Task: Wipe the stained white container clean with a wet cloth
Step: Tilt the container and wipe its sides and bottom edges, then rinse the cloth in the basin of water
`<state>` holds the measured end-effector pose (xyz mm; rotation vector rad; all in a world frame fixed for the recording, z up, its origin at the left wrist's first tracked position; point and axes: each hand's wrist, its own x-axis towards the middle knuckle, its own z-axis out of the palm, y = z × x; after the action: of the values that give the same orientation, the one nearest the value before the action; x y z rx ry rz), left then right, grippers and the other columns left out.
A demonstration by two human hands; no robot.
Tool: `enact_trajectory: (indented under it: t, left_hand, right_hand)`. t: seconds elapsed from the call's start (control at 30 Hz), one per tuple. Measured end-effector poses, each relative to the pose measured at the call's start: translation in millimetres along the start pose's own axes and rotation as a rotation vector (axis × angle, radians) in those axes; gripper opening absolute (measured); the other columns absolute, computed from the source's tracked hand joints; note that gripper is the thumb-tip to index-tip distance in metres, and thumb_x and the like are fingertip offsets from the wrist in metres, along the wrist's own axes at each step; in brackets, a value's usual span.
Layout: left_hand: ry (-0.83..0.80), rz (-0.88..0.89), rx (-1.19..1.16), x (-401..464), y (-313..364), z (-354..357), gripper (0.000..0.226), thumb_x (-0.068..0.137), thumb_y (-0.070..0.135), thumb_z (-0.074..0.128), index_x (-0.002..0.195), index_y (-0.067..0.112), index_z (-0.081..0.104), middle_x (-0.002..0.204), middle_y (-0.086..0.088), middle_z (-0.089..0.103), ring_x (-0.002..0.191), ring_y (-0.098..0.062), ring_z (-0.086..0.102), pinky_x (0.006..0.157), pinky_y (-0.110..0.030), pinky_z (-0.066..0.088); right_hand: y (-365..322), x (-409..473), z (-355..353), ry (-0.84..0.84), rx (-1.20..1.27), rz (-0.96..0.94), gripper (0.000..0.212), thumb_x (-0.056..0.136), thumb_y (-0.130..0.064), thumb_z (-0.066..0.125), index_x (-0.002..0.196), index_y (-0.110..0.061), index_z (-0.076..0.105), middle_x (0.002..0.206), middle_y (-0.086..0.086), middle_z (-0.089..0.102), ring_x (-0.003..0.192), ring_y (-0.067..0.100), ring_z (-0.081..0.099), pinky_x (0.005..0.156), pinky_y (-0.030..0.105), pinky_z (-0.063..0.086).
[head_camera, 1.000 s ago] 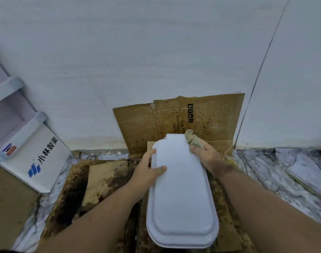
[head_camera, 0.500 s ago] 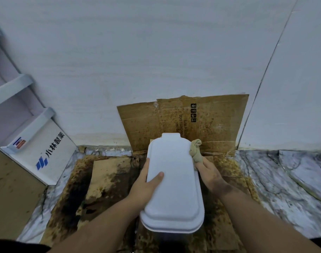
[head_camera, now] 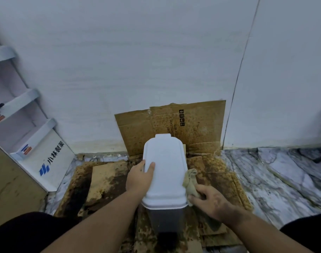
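- Two hands busy at lower centre: my left hand [head_camera: 140, 177] clamps the white container [head_camera: 165, 172]; my right hand [head_camera: 209, 200] pinches the cloth [head_camera: 189, 182] against its right edge.
- I judge a hard push could tip it onto the stained cardboard [head_camera: 108, 181], re-soiling it.

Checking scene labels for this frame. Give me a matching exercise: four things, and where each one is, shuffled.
Things:
1. left hand
2. cloth
3. upright cardboard sheet
4. white display stand

Places:
A. leaning on the wall behind the container
B. far left, on the floor
C. on the left edge of the white container lid
D. against the container's right side, in the right hand

Pairs: 1-C, 2-D, 3-A, 4-B
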<state>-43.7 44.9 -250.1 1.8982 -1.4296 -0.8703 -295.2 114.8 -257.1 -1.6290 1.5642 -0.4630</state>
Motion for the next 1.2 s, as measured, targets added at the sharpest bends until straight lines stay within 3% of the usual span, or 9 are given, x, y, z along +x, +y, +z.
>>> enact_trajectory:
  t: [0.07,0.17,0.23,0.33,0.43,0.63,0.8,1.0,1.2]
  left_hand:
    - [-0.071,-0.011,-0.109,-5,1,-2,0.059,0.100,0.055,0.050,0.151,0.026,0.047,0.142,0.005,0.058,0.119,-0.017,0.059,0.100,-0.042,0.053]
    - [-0.192,0.035,-0.133,-16,1,-7,0.052,0.100,0.050,0.054,0.146,0.028,0.049,0.116,0.019,0.061,0.097,-0.001,0.058,0.079,-0.025,0.052]
    - [-0.194,0.031,-0.081,-21,6,-10,0.071,0.090,0.068,0.052,0.146,0.025,0.049,0.132,0.010,0.060,0.113,-0.011,0.060,0.094,-0.035,0.054]
    - [-0.138,0.085,0.140,-26,26,-17,0.081,0.094,0.066,0.050,0.158,0.020,0.033,0.166,-0.001,0.029,0.150,-0.025,0.032,0.120,-0.046,0.030]
    - [-0.152,0.192,0.148,-35,60,-26,0.078,0.097,0.061,0.051,0.161,0.022,0.027,0.170,0.000,0.017,0.156,-0.023,0.018,0.122,-0.045,0.022]
    - [-0.275,0.432,0.140,-59,140,-18,0.067,0.097,0.053,0.058,0.156,0.029,0.037,0.165,0.005,0.031,0.150,-0.020,0.032,0.115,-0.041,0.032]
    - [-0.441,0.597,0.167,-87,203,30,0.063,0.095,0.051,0.062,0.151,0.028,0.045,0.159,0.008,0.040,0.146,-0.015,0.038,0.106,-0.027,0.032]
    - [-0.805,0.739,0.400,-130,240,135,0.061,0.094,0.056,0.062,0.146,0.028,0.050,0.158,0.005,0.041,0.146,-0.015,0.038,0.117,-0.034,0.034]
    - [-1.171,0.814,0.736,-182,236,253,0.073,0.096,0.061,0.055,0.156,0.022,0.036,0.164,0.000,0.031,0.148,-0.021,0.034,0.112,-0.034,0.034]
  right_hand:
    - [-3,-16,-2,-0.027,-0.065,-0.012,0.012,0.078,-0.049,0.068,0.090,-0.049,0.068,0.080,-0.028,0.068,0.080,-0.007,0.063,0.076,0.015,0.047]
    - [-12,-33,-12,-0.026,-0.141,-0.044,0.028,0.089,-0.030,0.069,0.065,-0.042,0.063,0.062,-0.024,0.059,0.062,-0.006,0.054,0.064,0.015,0.041]
    - [-19,-42,-26,-0.018,-0.149,-0.038,0.025,0.091,-0.026,0.067,0.068,-0.034,0.065,0.065,-0.019,0.061,0.062,-0.006,0.055,0.063,0.015,0.044]
    - [-39,-45,-64,0.042,-0.173,-0.071,0.015,0.094,-0.027,0.065,0.086,-0.039,0.069,0.077,-0.021,0.066,0.068,-0.010,0.061,0.058,0.007,0.044]
    - [-60,-45,-122,0.135,-0.293,-0.105,0.011,0.095,-0.032,0.063,0.102,-0.039,0.068,0.085,-0.022,0.061,0.077,-0.004,0.056,0.058,0.007,0.039]
    - [-61,-73,-224,0.374,-0.397,-0.093,0.020,0.093,-0.028,0.066,0.113,-0.027,0.071,0.098,-0.002,0.074,0.089,0.015,0.067,0.073,0.022,0.046]
    - [-4,-117,-250,0.448,-0.374,0.012,0.014,0.093,-0.028,0.065,0.106,-0.028,0.071,0.092,-0.003,0.071,0.086,0.015,0.067,0.078,0.029,0.051]
    - [115,-170,-217,0.480,-0.294,0.247,0.030,0.093,-0.030,0.066,0.122,-0.032,0.068,0.098,-0.013,0.064,0.098,0.017,0.066,0.089,0.033,0.054]
    - [239,-216,-157,0.557,-0.233,0.587,0.029,0.089,-0.038,0.059,0.117,-0.042,0.064,0.108,-0.002,0.074,0.099,0.023,0.067,0.075,0.029,0.050]
